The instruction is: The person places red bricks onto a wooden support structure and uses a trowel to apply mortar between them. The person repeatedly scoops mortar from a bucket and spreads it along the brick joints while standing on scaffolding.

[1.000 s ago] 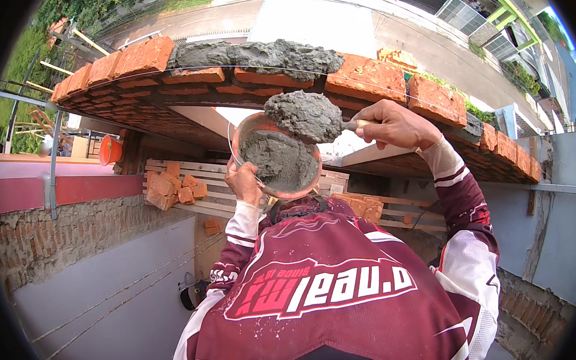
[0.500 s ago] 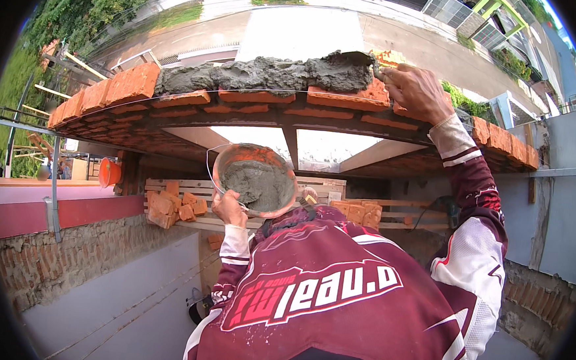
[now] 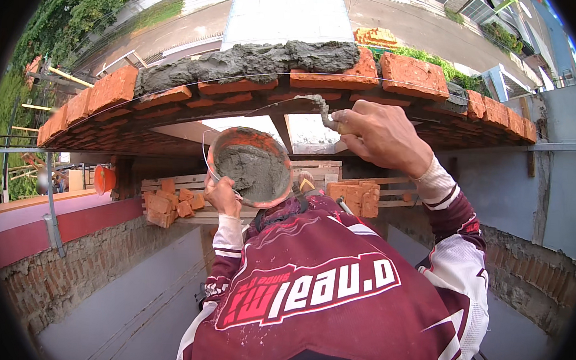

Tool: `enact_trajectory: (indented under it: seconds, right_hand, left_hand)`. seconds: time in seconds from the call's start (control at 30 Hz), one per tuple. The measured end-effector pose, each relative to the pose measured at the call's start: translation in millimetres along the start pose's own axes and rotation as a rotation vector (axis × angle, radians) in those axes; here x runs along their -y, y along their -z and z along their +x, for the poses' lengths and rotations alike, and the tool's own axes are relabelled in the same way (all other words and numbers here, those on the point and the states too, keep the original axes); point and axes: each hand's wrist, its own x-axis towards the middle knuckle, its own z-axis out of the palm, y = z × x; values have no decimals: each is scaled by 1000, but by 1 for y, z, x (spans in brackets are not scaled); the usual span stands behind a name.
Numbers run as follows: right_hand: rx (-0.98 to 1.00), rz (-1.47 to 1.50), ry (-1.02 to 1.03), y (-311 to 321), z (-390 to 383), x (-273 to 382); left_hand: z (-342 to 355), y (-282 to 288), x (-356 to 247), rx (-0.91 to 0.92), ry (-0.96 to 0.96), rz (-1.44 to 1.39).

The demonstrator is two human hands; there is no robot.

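Observation:
My left hand grips the near-left rim of an orange bucket, which is partly filled with wet grey mortar. In my right hand is the handle of a trowel, smeared with mortar. Its thin blade shows nearly edge-on and points left, between the wall and the bucket. Beyond it runs the brick wall, its top partly covered by a rough, thick bed of mortar. Right of that bed lies a bare brick.
A taut string line runs along the wall's near face. Below me, broken bricks and stacked bricks rest on wooden slats. A small orange bucket hangs at left. Past the wall lies a street.
My right hand has drawn the trowel off the right end of the mortar bed, down toward me and the bucket. The bucket stays in my left hand; the view has shifted slightly.

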Motion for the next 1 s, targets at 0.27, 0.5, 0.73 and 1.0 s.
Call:
enact_trajectory:
  seconds: [0.27, 0.5, 0.73, 1.0]
  right_hand:
    - [362, 54, -76, -219, 50, 62]
    - [340, -53, -68, -181, 67, 49]
    - [603, 186, 41, -188, 60, 80]
    - [692, 361, -160, -219, 63, 68]
  left_hand:
    - [5, -6, -20, 262, -302, 81]
    - [22, 9, -18, 199, -104, -16]
    - [28, 12, -13, 210, -115, -30]
    - [14, -4, -20, 192, -356, 70]
